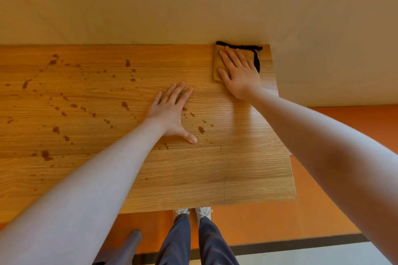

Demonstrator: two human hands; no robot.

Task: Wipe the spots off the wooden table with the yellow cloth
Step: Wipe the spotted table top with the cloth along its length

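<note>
the yellow cloth (218, 64) lies folded in the far right corner of the wooden table (237, 168), its black trim running along the far edge and down its right side, right against the pale wall (193, 2). the right hand (239, 75) lies flat on top of the cloth with fingers spread and straight, palm pressing down, not gripped around it; the cloth shows past the fingertips and to the left of the hand. the left hand (172, 114) rests flat on bare wood nearer and to the left, fingers splayed, holding nothing, well apart from the cloth. dark brown spots (56, 129) are scattered over the left and middle of the table, a few just beside the left hand's thumb. the wood around the cloth looks clean. below the near edge, grey trousers (206, 243) and white shoes (203, 212) stand on an orange floor (280, 217).
</note>
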